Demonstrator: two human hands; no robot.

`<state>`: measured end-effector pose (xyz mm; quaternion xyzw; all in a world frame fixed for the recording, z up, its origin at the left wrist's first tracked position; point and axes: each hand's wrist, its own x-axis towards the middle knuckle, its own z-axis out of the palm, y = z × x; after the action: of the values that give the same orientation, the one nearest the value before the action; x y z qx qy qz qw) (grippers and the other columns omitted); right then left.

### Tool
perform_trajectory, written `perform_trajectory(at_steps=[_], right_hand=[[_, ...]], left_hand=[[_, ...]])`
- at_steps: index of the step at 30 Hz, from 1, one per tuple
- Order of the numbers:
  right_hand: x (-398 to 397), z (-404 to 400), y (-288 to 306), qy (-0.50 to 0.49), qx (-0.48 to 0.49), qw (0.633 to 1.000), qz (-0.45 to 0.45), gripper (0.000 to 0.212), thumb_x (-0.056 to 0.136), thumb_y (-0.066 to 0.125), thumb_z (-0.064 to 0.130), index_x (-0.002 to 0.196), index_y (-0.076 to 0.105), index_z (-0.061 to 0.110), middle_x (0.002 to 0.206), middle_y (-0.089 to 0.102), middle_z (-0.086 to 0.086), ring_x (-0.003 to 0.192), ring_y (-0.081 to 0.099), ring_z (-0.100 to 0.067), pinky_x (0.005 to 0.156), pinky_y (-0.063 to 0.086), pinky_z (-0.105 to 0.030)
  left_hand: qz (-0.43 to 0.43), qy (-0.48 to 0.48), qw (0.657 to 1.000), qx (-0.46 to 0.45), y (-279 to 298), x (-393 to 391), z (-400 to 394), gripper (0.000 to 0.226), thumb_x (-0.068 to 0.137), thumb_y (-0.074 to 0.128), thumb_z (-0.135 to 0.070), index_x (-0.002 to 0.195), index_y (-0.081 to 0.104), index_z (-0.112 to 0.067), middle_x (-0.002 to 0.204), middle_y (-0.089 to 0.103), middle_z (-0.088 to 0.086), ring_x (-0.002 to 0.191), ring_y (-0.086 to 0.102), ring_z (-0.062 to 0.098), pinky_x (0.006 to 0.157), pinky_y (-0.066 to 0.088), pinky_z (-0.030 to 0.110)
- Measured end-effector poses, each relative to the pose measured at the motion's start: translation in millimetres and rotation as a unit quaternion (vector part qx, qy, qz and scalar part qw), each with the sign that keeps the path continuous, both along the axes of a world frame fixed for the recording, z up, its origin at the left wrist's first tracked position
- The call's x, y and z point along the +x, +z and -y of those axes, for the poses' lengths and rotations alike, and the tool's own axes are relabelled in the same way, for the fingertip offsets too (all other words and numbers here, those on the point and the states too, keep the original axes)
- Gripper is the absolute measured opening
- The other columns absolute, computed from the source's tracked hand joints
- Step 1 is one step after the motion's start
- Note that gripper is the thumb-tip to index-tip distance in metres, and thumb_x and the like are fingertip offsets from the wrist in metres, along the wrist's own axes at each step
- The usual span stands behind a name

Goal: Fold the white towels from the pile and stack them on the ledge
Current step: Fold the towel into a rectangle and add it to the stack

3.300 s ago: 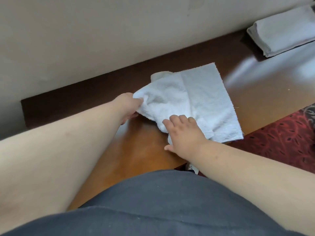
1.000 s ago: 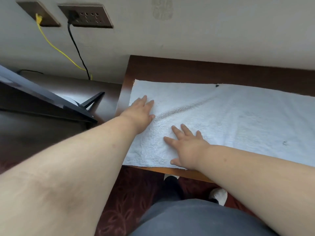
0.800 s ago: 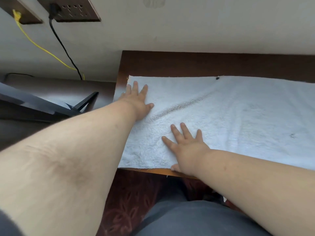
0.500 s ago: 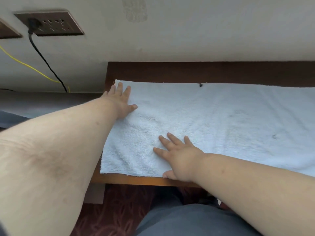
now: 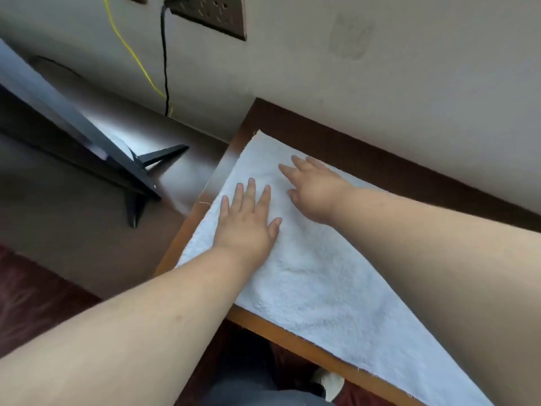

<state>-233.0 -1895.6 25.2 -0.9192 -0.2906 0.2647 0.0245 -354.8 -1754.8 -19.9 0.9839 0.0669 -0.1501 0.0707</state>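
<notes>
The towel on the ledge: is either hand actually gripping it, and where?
Neither grips it. The left hand and right hand lie flat with straight fingers on the towel, pressing its end by the ledge corner.

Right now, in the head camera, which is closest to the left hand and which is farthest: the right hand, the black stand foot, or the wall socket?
From the left hand:
1. Right hand, just beyond it on the towel.
2. Black stand foot, off to the left.
3. Wall socket, high on the wall.
</notes>
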Motion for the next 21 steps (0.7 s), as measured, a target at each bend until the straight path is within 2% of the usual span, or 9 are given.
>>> perform_trajectory(at_steps=[5, 7, 9, 11, 13, 14, 16, 19, 21], right_hand=[[41.2, -42.3, -15.4, 0.094, -0.086, 0.991, -0.025, 0.064, 0.104, 0.031, 0.047, 0.157, -0.003, 0.037, 0.166, -0.014, 0.007, 0.152, -0.014, -0.02, 0.123, 0.006, -0.048], [45.8, -48.1, -20.4, 0.102, -0.098, 0.99, -0.01, 0.068, 0.102, 0.031, 0.054, 0.157, -0.006, 0.038, 0.165, -0.017, 0.008, 0.152, -0.016, -0.02, 0.122, 0.006, -0.05], [50.8, -50.6, -22.3, 0.097, -0.085, 0.992, 0.003, 0.068, 0.1, 0.033, 0.057, 0.157, 0.001, 0.039, 0.166, -0.012, 0.009, 0.153, -0.011, -0.02, 0.122, 0.01, -0.051], [57.5, -55.5, -21.4, 0.068, -0.035, 0.997, 0.025, 0.058, 0.099, 0.039, 0.05, 0.154, 0.026, 0.036, 0.166, 0.007, 0.003, 0.151, 0.009, -0.027, 0.118, 0.023, -0.05], [64.9, -66.8, -20.8, 0.02, 0.03, 0.997, 0.062, 0.041, 0.098, 0.044, 0.034, 0.138, 0.051, 0.028, 0.155, 0.032, -0.005, 0.137, 0.031, -0.033, 0.106, 0.036, -0.043], [69.2, -73.8, -20.6, -0.001, 0.046, 0.996, 0.072, 0.038, 0.098, 0.046, 0.028, 0.135, 0.054, 0.026, 0.149, 0.039, -0.007, 0.131, 0.036, -0.034, 0.101, 0.038, -0.04], [77.7, -87.9, -17.0, -0.026, 0.059, 0.996, 0.06, 0.045, 0.095, 0.052, 0.024, 0.14, 0.046, 0.023, 0.142, 0.043, -0.01, 0.128, 0.04, -0.034, 0.098, 0.039, -0.039], [88.7, -110.2, -6.4, -0.04, 0.071, 0.997, 0.002, 0.058, 0.09, 0.061, 0.018, 0.144, 0.041, 0.017, 0.135, 0.053, -0.012, 0.123, 0.052, -0.032, 0.103, 0.042, -0.036], [96.7, -121.4, -1.0, -0.022, 0.03, 0.999, -0.007, 0.051, 0.091, 0.063, 0.011, 0.14, 0.05, 0.012, 0.135, 0.057, -0.013, 0.12, 0.056, -0.031, 0.102, 0.043, -0.034]], left_hand=[[-0.029, 0.05, 0.998, -0.002, -20.1, -58.7, -3.8, 0.071, 0.089, -0.004, -0.064, 0.144, -0.033, -0.028, 0.157, -0.035, 0.004, 0.145, -0.03, 0.026, 0.114, -0.021, 0.049], [-0.025, 0.04, 0.999, 0.0, -23.2, -61.6, -10.9, 0.072, 0.089, -0.003, -0.068, 0.143, -0.034, -0.03, 0.154, -0.039, 0.001, 0.144, -0.033, 0.025, 0.115, -0.021, 0.05], [-0.016, 0.027, 0.999, -0.003, -22.5, -59.7, -13.3, 0.074, 0.089, -0.001, -0.069, 0.147, -0.029, -0.032, 0.156, -0.036, 0.0, 0.144, -0.032, 0.024, 0.114, -0.022, 0.05], [0.002, 0.03, 0.998, -0.047, -18.3, -61.8, -16.6, 0.072, 0.091, 0.004, -0.066, 0.154, -0.011, -0.035, 0.162, -0.022, -0.001, 0.147, -0.025, 0.021, 0.116, -0.02, 0.045], [0.059, 0.122, 0.984, -0.118, -10.9, -75.0, -28.6, 0.058, 0.098, 0.022, -0.054, 0.153, 0.023, -0.036, 0.165, 0.007, -0.003, 0.151, -0.004, 0.018, 0.119, -0.007, 0.039], [0.096, 0.192, 0.967, -0.138, -7.7, -85.5, -37.4, 0.049, 0.1, 0.034, -0.046, 0.147, 0.038, -0.035, 0.16, 0.023, -0.004, 0.148, 0.009, 0.017, 0.119, 0.003, 0.038], [0.124, 0.299, 0.939, -0.113, -2.5, -107.8, -56.5, 0.039, 0.096, 0.053, -0.04, 0.135, 0.052, -0.033, 0.138, 0.045, -0.007, 0.132, 0.029, 0.019, 0.11, 0.023, 0.04], [0.078, 0.373, 0.916, -0.13, 4.6, -120.5, -78.6, 0.04, 0.089, 0.063, -0.049, 0.124, 0.056, -0.028, 0.11, 0.057, -0.006, 0.107, 0.049, 0.022, 0.088, 0.043, 0.04], [0.04, 0.365, 0.919, -0.146, 6.2, -116.1, -84.5, 0.034, 0.09, 0.062, -0.049, 0.111, 0.061, -0.023, 0.096, 0.059, -0.005, 0.092, 0.056, 0.021, 0.074, 0.045, 0.037]])
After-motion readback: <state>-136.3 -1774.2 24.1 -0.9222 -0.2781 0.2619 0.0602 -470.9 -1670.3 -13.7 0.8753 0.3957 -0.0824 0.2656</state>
